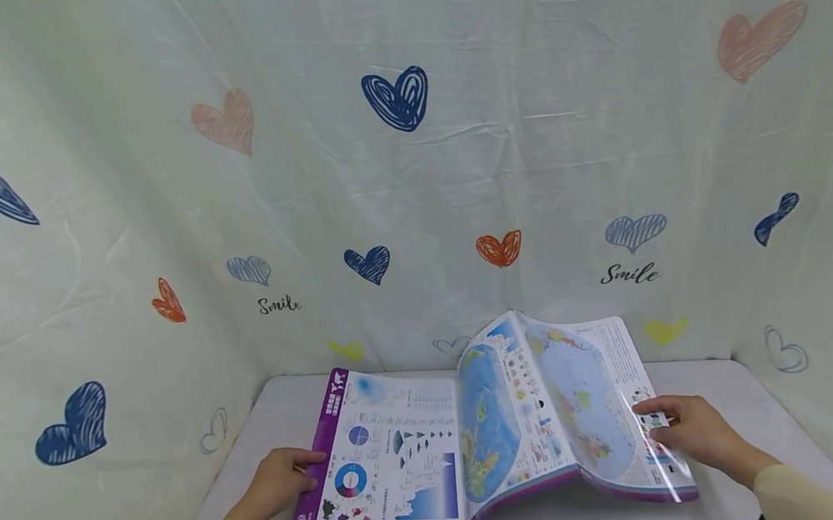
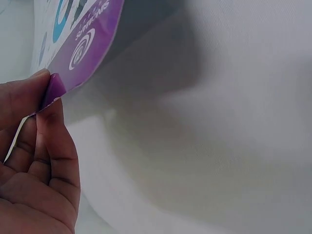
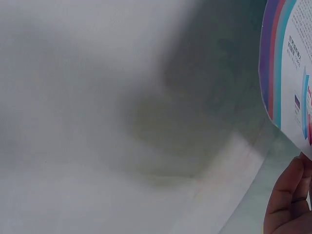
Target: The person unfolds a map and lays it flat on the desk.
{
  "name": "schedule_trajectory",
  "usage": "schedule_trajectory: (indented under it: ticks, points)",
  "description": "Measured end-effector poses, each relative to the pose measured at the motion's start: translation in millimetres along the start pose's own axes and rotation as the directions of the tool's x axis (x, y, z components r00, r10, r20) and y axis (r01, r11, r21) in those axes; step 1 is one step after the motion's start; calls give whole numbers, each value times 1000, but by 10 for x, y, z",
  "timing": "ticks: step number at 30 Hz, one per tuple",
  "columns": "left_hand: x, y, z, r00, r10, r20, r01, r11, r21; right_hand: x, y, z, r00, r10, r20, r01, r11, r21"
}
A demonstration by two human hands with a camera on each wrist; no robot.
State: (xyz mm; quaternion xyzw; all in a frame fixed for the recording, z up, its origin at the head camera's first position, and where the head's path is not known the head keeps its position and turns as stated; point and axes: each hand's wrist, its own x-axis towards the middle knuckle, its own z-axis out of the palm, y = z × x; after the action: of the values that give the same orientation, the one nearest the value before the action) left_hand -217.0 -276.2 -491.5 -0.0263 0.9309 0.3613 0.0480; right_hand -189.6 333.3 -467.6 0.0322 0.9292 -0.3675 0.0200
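One folded map sheet, gripped at both sides.
In the head view, it is spread over the white table, its right part raised in a ridge; its left edge is pinched by the left hand, its right edge by the right hand. In the left wrist view, a corner is clamped between thumb and fingers; a crease could be left by twisting. In the right wrist view, the right grip is partly cut off; were it loosened, the edge could be dropped, or the ridge torn by uneven pulling.
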Motion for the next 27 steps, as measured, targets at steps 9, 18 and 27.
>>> schedule_trajectory:
  ticks: [9,18,27]
  points:
    - [-17,-125,-145,1000,2,-8,-1,998,62,-19,263,-153,998,-54,-22,51,992,-117]
    - [-13,-213,-222,999,-53,-7,54,998,31,-18,439,-257,998,-70,-5,67,969,-238]
    - [13,-265,-211,998,-70,-3,70,997,20,-11,500,-227,996,53,78,-35,974,-222]
